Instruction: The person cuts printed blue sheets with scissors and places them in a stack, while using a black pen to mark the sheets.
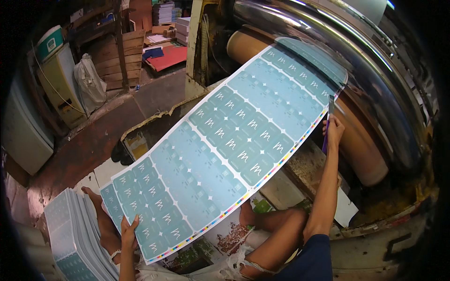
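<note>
A long printed sheet [220,136] in teal and pale blue panels slopes from a shiny roller at the upper right down to my lap. Colour patches run along its near edge. My left hand [129,232] pinches its lower left end, thumb on top and the other fingers underneath. At the upper right, my right hand [333,132] is closed around a purple-handled knife [325,140]. Its grey blade points up at the sheet's near edge, close to the roller; whether it touches the paper I cannot tell. Another printed layer shows beneath the sheet's lower left end.
A thick stack of similar printed sheets [70,225] stands at lower left, beside my leg. Large chrome rollers [323,28] and a brown roller [361,140] fill the right side. Behind are a red board [168,57], a white sack [89,79] and a teal cooler [50,42].
</note>
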Motion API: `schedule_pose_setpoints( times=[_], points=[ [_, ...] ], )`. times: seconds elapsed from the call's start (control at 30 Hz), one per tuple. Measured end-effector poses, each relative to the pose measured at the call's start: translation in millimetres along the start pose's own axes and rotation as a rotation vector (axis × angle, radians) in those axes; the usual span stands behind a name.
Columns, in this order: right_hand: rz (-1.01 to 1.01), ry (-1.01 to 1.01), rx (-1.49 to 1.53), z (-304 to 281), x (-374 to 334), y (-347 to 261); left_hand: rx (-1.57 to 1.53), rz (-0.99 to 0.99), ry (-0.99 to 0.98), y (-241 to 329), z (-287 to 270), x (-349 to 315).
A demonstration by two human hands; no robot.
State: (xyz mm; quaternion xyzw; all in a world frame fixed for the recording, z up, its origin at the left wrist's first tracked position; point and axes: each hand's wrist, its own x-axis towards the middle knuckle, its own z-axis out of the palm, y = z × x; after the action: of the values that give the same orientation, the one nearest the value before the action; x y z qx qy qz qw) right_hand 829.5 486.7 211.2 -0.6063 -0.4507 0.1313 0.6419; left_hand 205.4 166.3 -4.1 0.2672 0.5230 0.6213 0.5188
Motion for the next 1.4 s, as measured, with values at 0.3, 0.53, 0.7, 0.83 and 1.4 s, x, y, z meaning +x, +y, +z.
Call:
schedule_pose_setpoints(
  times=[0.3,0.53,0.7,0.83,1.4],
  points=[
    [-0.555,0.268,-0.494,3,-38,-7,0.018,-0.061,0.024,6,-28,-22],
    [-0.793,-0.002,-0.746,-10,-35,-44,-0.051,-0.055,0.141,6,-23,-44],
    [-0.692,-0.237,-0.718,-21,-9,-38,-0.015,0.046,0.221,-25,-34,-54],
    [-0.795,-0.303,-0.601,-24,13,-24,-0.006,0.134,0.301,-38,-56,-47],
    [-0.534,-0.622,-0.789,-12,-28,-52,0.327,0.004,0.445,19,-151,-9]
  ],
)
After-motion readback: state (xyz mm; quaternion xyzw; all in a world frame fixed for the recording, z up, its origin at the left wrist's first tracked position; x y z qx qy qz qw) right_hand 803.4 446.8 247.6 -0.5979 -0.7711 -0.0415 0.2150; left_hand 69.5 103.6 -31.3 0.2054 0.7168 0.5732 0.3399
